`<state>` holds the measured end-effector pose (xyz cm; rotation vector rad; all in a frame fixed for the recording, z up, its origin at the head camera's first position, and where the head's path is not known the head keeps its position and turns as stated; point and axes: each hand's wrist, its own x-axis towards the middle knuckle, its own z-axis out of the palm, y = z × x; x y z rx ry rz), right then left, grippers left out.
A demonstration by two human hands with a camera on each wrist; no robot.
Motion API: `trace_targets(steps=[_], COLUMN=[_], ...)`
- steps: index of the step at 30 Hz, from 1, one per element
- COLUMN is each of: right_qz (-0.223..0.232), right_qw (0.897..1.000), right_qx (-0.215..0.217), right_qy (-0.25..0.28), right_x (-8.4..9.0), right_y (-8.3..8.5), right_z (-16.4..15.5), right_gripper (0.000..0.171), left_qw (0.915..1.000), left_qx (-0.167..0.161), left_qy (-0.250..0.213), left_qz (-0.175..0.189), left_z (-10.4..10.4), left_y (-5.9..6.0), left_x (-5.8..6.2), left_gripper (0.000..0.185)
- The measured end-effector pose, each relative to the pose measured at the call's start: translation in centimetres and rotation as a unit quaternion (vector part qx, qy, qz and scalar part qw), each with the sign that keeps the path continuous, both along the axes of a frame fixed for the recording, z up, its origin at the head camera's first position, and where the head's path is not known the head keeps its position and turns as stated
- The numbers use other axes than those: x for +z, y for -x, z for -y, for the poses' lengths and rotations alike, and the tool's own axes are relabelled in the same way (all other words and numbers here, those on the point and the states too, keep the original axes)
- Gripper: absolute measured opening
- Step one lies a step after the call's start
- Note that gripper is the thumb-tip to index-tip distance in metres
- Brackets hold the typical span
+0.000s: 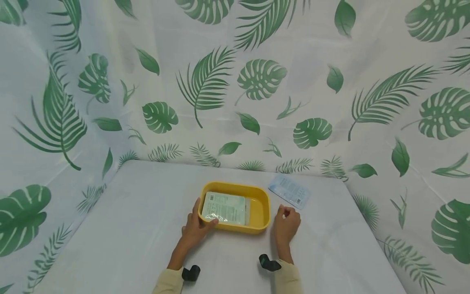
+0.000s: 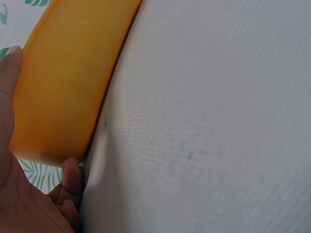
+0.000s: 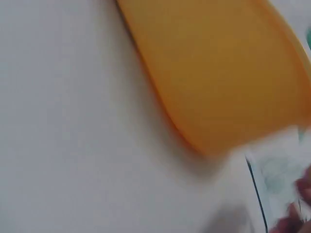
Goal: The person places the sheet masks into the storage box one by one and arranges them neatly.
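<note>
A yellow tray stands on the white table, with a pale green printed packet lying in its left part. An edge of something pale shows from under that packet. My left hand grips the tray's left end, thumb at the front rim and fingers round the side; the left wrist view shows this grip against the yellow wall. Just right of the tray is my right hand, its fingers loosely curled with nothing visible in them. Beyond it a light blue printed packet lies flat on the table.
The white table reaches back to a hanging sheet with green leaf prints, which also rises at both sides. A dark wrist camera sits on the left sleeve and another wrist camera on the right.
</note>
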<state>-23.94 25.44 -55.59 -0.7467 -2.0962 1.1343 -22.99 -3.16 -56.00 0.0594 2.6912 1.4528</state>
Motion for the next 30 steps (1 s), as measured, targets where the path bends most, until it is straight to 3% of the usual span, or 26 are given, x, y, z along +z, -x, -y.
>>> trace_targets(steps=[2, 5, 9, 14, 17, 22, 25, 30], right_qz=[0.067, 0.115, 0.122, 0.134, 0.158, 0.224, 0.260, 0.287], right_qw=[0.998, 0.992, 0.985, 0.979, 0.977, 0.973, 0.965, 0.958], right_qx=[-0.001, 0.015, 0.022, 0.012, 0.006, -0.010, -0.014, -0.012], right_qy=[0.018, 0.057, 0.117, 0.153, 0.141, 0.059, 0.020, 0.009], right_x=[-0.3, -0.3, -0.3, -0.3, -0.2, 0.3, 0.5, 0.5], right_y=[-0.3, -0.1, 0.9, 1.7, 2.1, 2.7, 3.0, 3.6], right_z=[-2.4, -5.6, -8.1, -9.7, -10.0, -10.0, -9.8, -9.4], right_gripper=[0.024, 0.026, 0.029, 0.035, 0.043, 0.056, 0.056, 0.049], left_qw=[1.0000, 1.0000, 0.9999, 0.9998, 0.9999, 0.9999, 0.9999, 0.9999], left_qx=[-0.001, 0.000, 0.000, 0.001, 0.001, 0.003, 0.005, 0.008], left_qy=[0.001, 0.007, 0.003, 0.001, 0.001, 0.000, 0.003, 0.006], left_qz=[-0.001, -0.006, -0.014, -0.019, -0.016, -0.014, -0.013, -0.013], left_z=[0.1, 0.3, 0.6, 0.3, -0.1, -0.4, -0.4, 0.1], left_y=[-0.1, 0.0, 0.3, 0.5, 0.5, 0.2, 0.1, 0.0], left_x=[0.1, 0.2, 0.4, 0.3, 0.2, 0.0, -0.3, -0.3], left_gripper=[0.100, 0.100, 0.100, 0.099, 0.099, 0.100, 0.099, 0.100])
